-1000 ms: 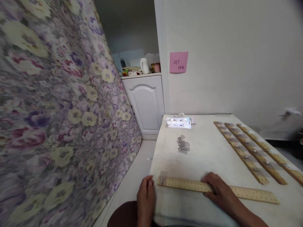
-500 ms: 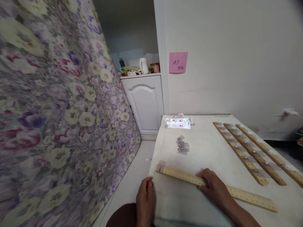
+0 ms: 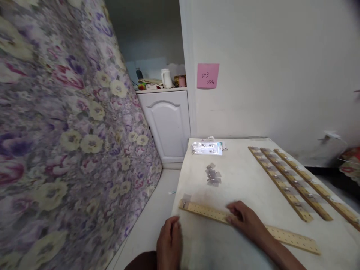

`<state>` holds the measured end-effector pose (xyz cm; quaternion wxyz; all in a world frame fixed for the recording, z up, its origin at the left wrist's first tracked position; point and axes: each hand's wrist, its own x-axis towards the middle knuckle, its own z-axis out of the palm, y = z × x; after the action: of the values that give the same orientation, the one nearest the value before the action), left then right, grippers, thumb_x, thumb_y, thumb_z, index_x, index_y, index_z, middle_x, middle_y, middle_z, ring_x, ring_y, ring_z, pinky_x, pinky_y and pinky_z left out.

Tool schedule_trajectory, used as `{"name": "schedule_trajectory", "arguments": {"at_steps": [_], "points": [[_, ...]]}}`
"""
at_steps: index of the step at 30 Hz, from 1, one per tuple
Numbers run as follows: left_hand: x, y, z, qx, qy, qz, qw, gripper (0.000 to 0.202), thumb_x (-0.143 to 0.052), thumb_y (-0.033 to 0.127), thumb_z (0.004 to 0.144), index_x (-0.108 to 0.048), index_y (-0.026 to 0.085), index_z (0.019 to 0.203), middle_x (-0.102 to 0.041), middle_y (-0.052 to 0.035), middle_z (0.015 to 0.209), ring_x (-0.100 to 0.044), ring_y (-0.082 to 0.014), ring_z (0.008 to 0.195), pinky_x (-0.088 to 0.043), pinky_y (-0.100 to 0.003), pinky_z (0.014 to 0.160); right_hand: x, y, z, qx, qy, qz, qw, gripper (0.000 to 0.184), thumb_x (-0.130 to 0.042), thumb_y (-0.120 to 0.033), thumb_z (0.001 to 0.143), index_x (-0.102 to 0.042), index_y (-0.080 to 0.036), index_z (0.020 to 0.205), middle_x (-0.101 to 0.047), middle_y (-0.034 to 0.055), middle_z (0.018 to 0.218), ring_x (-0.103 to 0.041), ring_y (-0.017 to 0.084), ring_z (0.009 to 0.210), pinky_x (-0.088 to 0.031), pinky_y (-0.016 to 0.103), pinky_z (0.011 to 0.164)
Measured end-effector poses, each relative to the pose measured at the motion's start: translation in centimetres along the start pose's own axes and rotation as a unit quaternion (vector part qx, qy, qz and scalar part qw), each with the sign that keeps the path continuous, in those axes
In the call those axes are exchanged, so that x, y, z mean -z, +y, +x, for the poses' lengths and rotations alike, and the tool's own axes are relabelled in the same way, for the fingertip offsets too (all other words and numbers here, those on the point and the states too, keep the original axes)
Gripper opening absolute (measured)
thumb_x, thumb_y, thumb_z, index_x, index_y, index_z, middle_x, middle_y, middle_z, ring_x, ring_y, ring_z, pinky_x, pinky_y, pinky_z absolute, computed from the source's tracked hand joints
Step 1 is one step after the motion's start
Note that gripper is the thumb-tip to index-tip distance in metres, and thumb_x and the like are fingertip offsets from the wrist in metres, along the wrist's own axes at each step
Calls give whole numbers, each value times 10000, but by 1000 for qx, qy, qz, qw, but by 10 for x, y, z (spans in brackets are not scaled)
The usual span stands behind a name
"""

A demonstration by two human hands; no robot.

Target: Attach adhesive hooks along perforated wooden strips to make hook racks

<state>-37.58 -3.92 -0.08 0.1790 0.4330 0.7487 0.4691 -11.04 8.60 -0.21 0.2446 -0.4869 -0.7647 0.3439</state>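
A flower-printed curtain (image 3: 70,150) hangs beside the pale tabletop (image 3: 239,176). Across it lies a long, perforated wooden strip (image 3: 206,212); the right hand (image 3: 247,221) touches it, grip unclear. The left hand (image 3: 169,240) curls loosely, contents hidden. A square pink note (image 3: 208,75) is marked "243"; translucent, metal-fitted tabs (image 3: 213,177) lie heaped beyond the strip.

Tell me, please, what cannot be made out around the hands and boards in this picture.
- Head view: the middle of the near board, hidden by the right hand.
- Head view: the near end of the rightmost board, cut off by the picture's right edge.
- Head view: the number of small pieces, too small and overlapping.
- Head view: the palm of the left hand, turned away.
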Motion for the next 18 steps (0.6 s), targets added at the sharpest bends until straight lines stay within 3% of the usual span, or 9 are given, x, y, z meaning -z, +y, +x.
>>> {"name": "schedule_trajectory", "arguments": {"at_steps": [2, 5, 10, 13, 18], "points": [[0, 5, 1, 1, -3, -3, 1000, 308, -444, 474, 825, -594, 235, 948, -678, -26, 895, -624, -206, 836, -491, -308, 745, 1, 6, 19, -2, 22, 25, 999, 199, -568, -340, 751, -601, -218, 905, -610, 15, 771, -570, 176, 703, -448, 288, 647], [-1, 12, 1, 5, -4, -5, 1000, 309, -438, 486, 828, -596, 240, 929, -679, -17, 862, -621, -203, 814, -488, -298, 733, 2, 12, 56, 1, 68, 32, 997, 203, -531, -328, 778, -609, -203, 917, -622, 16, 774, -577, 177, 725, -438, 291, 678], [-7, 15, 3, 9, 23, -13, 1000, 313, -450, 500, 811, -606, 248, 909, -682, -3, 845, -623, -200, 794, -485, -283, 711, -1, 6, 110, -52, 79, -48, 994, 254, -526, -278, 782, -623, -179, 995, -615, 29, 804, -572, 169, 734, -391, 266, 652], [-10, 12, 6, 10, 29, -8, 999, 319, -445, 512, 803, -609, 254, 894, -682, 2, 837, -625, -195, 785, -481, -276, 705, -6, 2, 122, -74, 69, -85, 991, 296, -548, -296, 773, -612, -206, 1048, -595, 28, 863, -566, 158, 742, -353, 244, 611], [-11, 11, 6, 10, 35, 8, 999, 334, -439, 525, 796, -615, 257, 887, -688, -3, 834, -626, -196, 785, -485, -271, 694, -12, 1, 123, -84, 86, -97, 988, 225, -564, -304, 758, -611, -228, 964, -558, 20, 920, -556, 152, 777, -325, 231, 600]]}}
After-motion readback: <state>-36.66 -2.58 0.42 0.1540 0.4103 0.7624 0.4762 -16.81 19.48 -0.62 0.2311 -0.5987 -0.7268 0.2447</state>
